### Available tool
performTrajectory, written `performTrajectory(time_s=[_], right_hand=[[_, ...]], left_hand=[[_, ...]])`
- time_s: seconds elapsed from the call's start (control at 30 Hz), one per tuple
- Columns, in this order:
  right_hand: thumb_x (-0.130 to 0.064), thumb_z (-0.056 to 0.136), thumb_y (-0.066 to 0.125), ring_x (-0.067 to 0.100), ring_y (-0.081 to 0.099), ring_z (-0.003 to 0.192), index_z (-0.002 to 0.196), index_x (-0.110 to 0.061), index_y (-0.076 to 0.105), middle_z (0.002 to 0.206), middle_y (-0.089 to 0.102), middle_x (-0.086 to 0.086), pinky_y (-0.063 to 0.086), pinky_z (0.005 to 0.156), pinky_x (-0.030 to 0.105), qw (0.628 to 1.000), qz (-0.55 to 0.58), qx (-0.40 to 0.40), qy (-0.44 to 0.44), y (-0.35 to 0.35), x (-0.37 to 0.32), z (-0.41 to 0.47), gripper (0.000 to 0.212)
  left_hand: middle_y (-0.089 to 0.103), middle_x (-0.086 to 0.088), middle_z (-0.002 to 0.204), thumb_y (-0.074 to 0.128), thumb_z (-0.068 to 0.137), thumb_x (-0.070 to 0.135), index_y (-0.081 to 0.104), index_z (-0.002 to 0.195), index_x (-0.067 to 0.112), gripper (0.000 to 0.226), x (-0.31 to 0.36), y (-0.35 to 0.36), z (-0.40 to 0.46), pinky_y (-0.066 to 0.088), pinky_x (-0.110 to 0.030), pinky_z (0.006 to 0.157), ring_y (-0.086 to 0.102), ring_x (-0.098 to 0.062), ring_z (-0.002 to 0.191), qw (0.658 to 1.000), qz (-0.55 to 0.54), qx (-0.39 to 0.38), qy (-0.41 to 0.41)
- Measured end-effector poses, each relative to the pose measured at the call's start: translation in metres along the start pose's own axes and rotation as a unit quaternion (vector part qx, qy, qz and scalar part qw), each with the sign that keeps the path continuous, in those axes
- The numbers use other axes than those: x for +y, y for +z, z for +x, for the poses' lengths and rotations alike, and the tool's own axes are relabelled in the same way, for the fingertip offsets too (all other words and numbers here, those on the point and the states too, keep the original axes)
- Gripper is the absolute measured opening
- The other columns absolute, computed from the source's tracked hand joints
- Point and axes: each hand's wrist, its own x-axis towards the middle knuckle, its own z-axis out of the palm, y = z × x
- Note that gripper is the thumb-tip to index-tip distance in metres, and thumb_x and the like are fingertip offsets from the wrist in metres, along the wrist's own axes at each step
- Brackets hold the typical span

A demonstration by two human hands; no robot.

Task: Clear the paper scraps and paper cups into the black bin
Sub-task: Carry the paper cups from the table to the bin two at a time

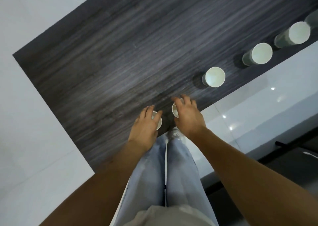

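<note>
Two white paper cups stand near the front edge of the dark wood-grain table point(120, 53). My left hand point(145, 126) grips one cup point(159, 121) from above, its fingers curled round the rim. My right hand point(187, 113) grips the other cup point(175, 110) the same way. Three more paper cups stand in a row along the table's right edge: the nearest point(215, 77), the middle one point(261, 53) and the far one point(298, 33). No black bin and no paper scraps are in view.
A further cup-like shape point(312, 19) is cut off at the right border. White glossy floor point(258, 108) lies to the right of the table, with a dark piece of furniture point(292, 153) at the lower right. My jeans-clad legs point(165, 174) stand against the table's front edge.
</note>
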Motion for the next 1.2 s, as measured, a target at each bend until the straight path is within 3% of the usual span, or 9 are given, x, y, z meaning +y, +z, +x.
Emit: performTrajectory(time_s=[0.27, 0.57, 0.77, 0.93, 1.2], right_hand=[[-0.011, 0.085, 0.068, 0.029, 0.029, 0.136, 0.145, -0.024, 0.031, 0.152, 0.025, 0.004, 0.044, 0.101, 0.04, 0.993, -0.048, -0.026, -0.1, -0.066, -0.067, -0.062, 0.071], [-0.01, 0.085, 0.067, 0.027, 0.033, 0.131, 0.145, -0.023, 0.033, 0.147, 0.03, 0.003, 0.046, 0.098, 0.039, 0.967, -0.125, -0.046, -0.219, -0.1, -0.173, -0.139, 0.07], [-0.013, 0.086, 0.068, 0.025, 0.034, 0.131, 0.145, -0.025, 0.032, 0.147, 0.03, 0.0, 0.045, 0.102, 0.04, 0.934, -0.169, -0.077, -0.306, -0.071, -0.256, -0.183, 0.07], [-0.012, 0.086, 0.068, 0.026, 0.036, 0.13, 0.144, -0.026, 0.033, 0.145, 0.033, 0.002, 0.046, 0.101, 0.042, 0.912, -0.199, -0.085, -0.349, -0.024, -0.344, -0.205, 0.07], [-0.016, 0.085, 0.065, 0.027, 0.038, 0.128, 0.145, -0.025, 0.031, 0.145, 0.033, 0.004, 0.045, 0.1, 0.039, 0.901, -0.209, -0.101, -0.367, 0.084, -0.507, -0.228, 0.069]], left_hand=[[0.019, -0.004, 0.153, 0.067, 0.084, 0.022, 0.029, 0.144, 0.025, 0.072, -0.002, -0.06, -0.086, 0.041, -0.041, 0.104, 0.021, -0.024, 0.139, 0.992, -0.055, 0.043, -0.107], [0.018, -0.002, 0.154, 0.068, 0.085, 0.02, 0.025, 0.147, 0.028, 0.076, -0.021, -0.098, -0.213, 0.042, -0.039, 0.103, 0.022, -0.024, 0.14, 0.957, -0.126, 0.129, -0.228], [0.02, -0.003, 0.154, 0.071, 0.081, 0.014, 0.023, 0.148, 0.026, 0.084, -0.066, -0.101, -0.291, 0.039, -0.033, 0.106, 0.022, -0.022, 0.141, 0.926, -0.148, 0.173, -0.302], [0.027, -0.001, 0.152, 0.067, 0.086, 0.022, 0.026, 0.148, 0.024, 0.074, -0.137, -0.092, -0.363, 0.038, -0.029, 0.106, 0.027, -0.02, 0.139, 0.898, -0.17, 0.224, -0.338], [0.039, -0.002, 0.135, 0.063, 0.084, 0.02, 0.032, 0.143, 0.021, 0.066, -0.303, -0.077, -0.481, 0.048, -0.031, 0.089, 0.036, -0.021, 0.125, 0.882, -0.183, 0.231, -0.369]])
